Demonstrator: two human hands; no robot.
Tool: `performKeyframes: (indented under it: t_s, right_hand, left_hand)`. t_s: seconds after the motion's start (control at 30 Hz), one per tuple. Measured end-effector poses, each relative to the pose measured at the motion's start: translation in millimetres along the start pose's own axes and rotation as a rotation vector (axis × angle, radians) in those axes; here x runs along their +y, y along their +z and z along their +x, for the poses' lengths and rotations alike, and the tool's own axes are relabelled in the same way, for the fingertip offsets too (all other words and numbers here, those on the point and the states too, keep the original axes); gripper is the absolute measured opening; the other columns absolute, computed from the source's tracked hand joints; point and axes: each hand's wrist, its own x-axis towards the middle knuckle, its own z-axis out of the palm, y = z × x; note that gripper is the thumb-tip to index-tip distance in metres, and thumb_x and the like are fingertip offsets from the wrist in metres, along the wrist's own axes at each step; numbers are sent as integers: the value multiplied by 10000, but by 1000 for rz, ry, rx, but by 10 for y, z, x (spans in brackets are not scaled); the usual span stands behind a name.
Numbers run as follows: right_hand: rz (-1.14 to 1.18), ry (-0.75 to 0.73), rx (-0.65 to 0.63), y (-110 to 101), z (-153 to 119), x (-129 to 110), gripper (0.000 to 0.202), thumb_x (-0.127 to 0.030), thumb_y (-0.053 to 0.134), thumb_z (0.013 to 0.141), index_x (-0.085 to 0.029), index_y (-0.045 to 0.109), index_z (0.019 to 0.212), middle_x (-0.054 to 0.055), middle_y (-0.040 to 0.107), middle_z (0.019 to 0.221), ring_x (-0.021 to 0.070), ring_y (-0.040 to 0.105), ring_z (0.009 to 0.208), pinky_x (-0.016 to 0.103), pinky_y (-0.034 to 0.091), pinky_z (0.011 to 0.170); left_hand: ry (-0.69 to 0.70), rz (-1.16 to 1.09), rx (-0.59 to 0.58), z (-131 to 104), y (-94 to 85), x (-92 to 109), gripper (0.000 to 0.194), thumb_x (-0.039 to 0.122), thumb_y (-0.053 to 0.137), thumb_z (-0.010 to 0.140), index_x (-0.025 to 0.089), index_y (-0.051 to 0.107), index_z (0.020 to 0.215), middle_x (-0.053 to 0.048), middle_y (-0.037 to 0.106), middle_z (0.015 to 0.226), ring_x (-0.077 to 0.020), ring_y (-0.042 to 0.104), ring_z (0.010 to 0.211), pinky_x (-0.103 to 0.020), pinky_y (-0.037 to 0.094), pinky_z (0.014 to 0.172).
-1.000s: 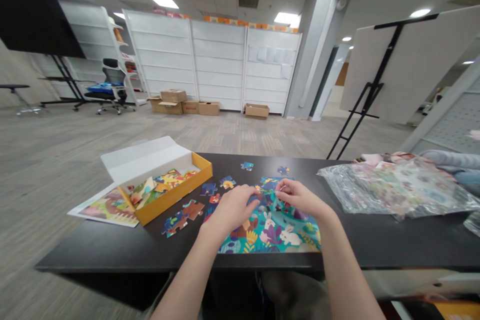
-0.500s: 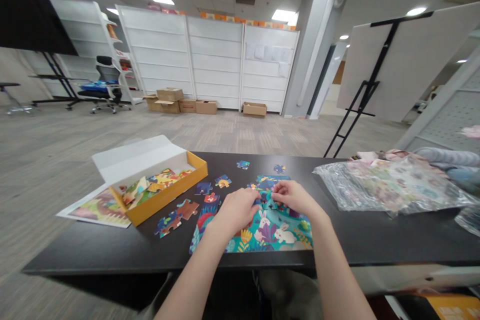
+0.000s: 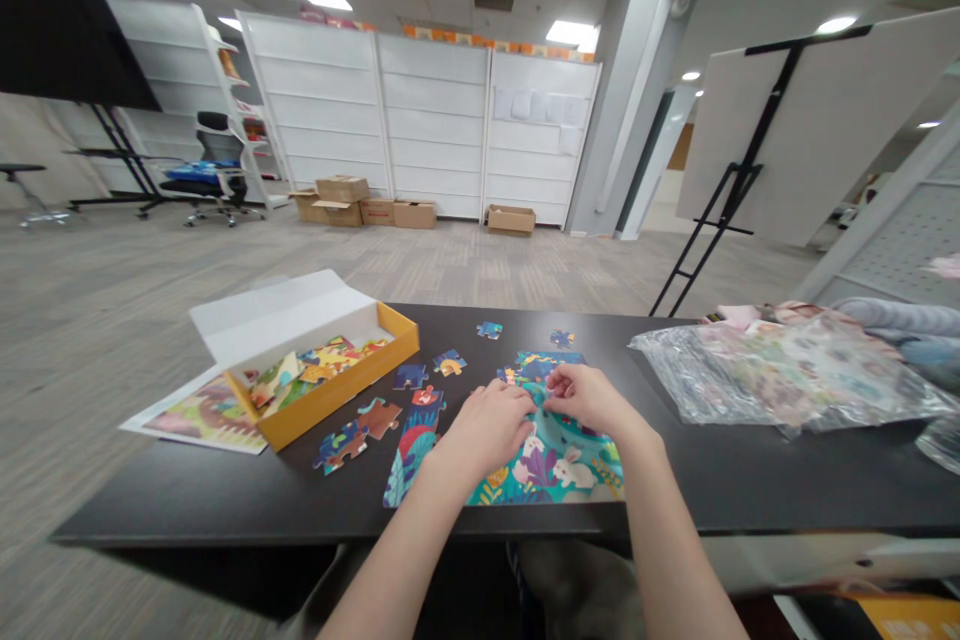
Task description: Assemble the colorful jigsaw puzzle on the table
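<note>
A partly joined jigsaw puzzle (image 3: 574,470) with white rabbits and plants lies near the front edge of the black table. Over its middle rests my left hand (image 3: 495,425), palm down, fingers together; whether anything is under them is hidden. My right hand (image 3: 581,398) is just to the right, its thumb and fingertips pinched over the teal part of the puzzle. What they pinch is too small to make out. Loose pieces lie around: a blue one (image 3: 410,377), a yellow and blue one (image 3: 450,363), and joined brown and blue ones (image 3: 356,435) to the left.
A yellow box (image 3: 349,390) with an upright white lid holds more pieces at the left, beside a picture sheet (image 3: 199,415). Two single pieces lie beyond the puzzle. Clear plastic packages (image 3: 795,375) cover the table's right side. The table's front edge (image 3: 540,528) is close.
My left hand has shifted slightly right and toward me, flatter over the puzzle. My right hand has hardly moved. The view has shifted slightly.
</note>
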Motion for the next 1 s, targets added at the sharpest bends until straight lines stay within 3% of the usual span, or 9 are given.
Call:
performKeyframes:
  t_s: [0.23, 0.7, 0.87, 1.0]
  right_hand:
    - [-46, -8, -118, -92, -69, -2, 145, -162, 695, 686, -184, 727, 825, 0, 684, 677, 142, 610, 615, 234, 444, 584]
    - [-111, -19, -113, -50, -65, -75, 201, -124, 652, 700, -194, 731, 872, -3, 687, 680, 151, 627, 637, 230, 441, 591]
    - [-119, -46, -112, -28, -62, -35, 197, -137, 650, 712, -191, 720, 888, -11, 661, 673, 141, 597, 623, 232, 419, 583]
    - [-78, -115, -107, -3, -59, -49, 203, -224, 674, 758, -197, 728, 952, -26, 630, 660, 130, 563, 610, 235, 401, 591]
  left_hand:
    - [-14, 27, -6, 5, -22, 29, 233, 318, 503, 962, 239, 693, 1071, -66, 711, 1144, -265, 595, 1085, -414, 500, 936]
    - [11, -21, -24, -62, -16, -10, 274, 303, 520, 952, 248, 687, 1163, -69, 676, 1240, -272, 571, 1167, -430, 473, 1006]
    - [-69, 50, -42, -201, -72, 15, 332, 399, 577, 924, 298, 668, 1227, -80, 616, 1350, -331, 534, 1236, -496, 468, 994]
    - [-171, 82, -32, -294, -169, 16, 343, 398, 591, 905, 251, 680, 1201, -127, 627, 1303, -348, 551, 1220, -498, 463, 999]
